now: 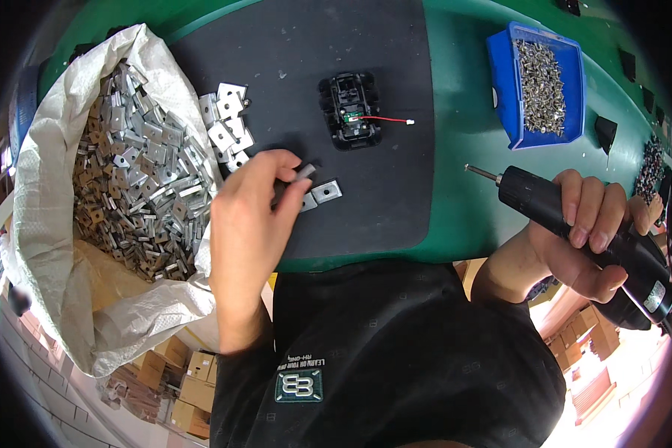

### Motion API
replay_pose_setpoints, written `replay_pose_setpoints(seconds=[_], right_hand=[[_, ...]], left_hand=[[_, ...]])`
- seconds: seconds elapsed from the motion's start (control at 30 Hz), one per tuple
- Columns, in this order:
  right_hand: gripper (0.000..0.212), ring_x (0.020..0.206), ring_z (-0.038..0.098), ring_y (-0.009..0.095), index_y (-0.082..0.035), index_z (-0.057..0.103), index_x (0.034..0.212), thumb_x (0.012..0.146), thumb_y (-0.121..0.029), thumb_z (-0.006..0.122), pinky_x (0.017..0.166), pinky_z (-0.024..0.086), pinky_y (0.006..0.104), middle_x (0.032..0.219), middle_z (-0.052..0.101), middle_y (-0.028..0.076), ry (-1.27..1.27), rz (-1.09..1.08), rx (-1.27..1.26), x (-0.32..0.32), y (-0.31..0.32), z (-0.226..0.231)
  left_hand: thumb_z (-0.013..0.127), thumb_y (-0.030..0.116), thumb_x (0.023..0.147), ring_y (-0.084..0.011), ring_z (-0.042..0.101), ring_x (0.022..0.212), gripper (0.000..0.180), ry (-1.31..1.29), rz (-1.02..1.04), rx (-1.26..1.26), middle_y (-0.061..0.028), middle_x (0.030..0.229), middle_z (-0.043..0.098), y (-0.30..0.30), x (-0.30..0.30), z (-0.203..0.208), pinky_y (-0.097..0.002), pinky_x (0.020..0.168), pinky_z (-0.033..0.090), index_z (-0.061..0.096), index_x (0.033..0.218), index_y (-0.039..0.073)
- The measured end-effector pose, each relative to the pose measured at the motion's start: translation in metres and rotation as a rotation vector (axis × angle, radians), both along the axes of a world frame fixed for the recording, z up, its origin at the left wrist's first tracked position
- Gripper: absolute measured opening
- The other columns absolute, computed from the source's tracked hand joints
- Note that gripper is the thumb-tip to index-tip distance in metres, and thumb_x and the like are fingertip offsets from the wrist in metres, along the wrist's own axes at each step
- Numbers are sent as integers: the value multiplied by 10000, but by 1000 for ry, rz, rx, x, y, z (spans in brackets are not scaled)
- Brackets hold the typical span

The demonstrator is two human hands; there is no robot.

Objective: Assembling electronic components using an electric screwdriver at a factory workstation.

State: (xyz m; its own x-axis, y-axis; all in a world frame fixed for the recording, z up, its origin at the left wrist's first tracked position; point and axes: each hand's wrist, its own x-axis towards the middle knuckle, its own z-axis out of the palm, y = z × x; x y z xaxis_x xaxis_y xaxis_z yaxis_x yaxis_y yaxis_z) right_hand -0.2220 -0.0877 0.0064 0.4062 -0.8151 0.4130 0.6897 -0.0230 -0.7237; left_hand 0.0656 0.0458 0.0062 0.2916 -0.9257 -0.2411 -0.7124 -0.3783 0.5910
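Between the thumb and fingers of my left hand point(245, 213) is a small silver metal block point(305, 172), tilted on edge above the black mat. Another flat block with a central hole point(326, 191) lies just right of those fingertips, beside one partly hidden by my thumb. My right hand point(586, 224) is wrapped round a black electric screwdriver point(534, 196), its bit pointing left; a small screw appears to sit on the tip point(467, 167). Farther off on the mat rests a black plastic housing point(350, 112) with a green circuit board and a red wire ending in a white connector.
A white woven sack point(48, 246) full of metal blocks stands at the left. Several loose blocks point(228, 123) lie next to it on the black mat point(381, 216). A blue bin point(505, 93) of screws sits at the back right on the green table point(463, 216).
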Motion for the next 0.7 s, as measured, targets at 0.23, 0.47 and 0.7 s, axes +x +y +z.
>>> replay_pose_setpoints(seconds=[0.23,0.47,0.7], right_hand=[[599,710,515,107,-161,465,1294,825,-350,787,716,376,282,853,548,-23,5,-27,15,1,3,-1],[580,695,523,102,-179,460,1284,834,-357,780,708,379,281,843,553,-27,-5,-54,11,-1,5,-3],[589,701,537,103,-185,450,1283,833,-354,791,696,399,280,853,566,-26,-12,-50,-11,1,3,-6]], left_hand=[[820,39,693,-190,575,692,195,28,24,-306,-58,855,628,-30,-9,13,-305,619,463,682,830,44],[816,52,700,-245,631,908,183,-157,-80,-350,-84,1031,663,-57,-14,-4,-326,791,490,704,844,38],[796,51,721,-277,650,951,144,-150,-162,-285,-83,1059,710,-65,-9,0,-354,826,496,691,818,35]])
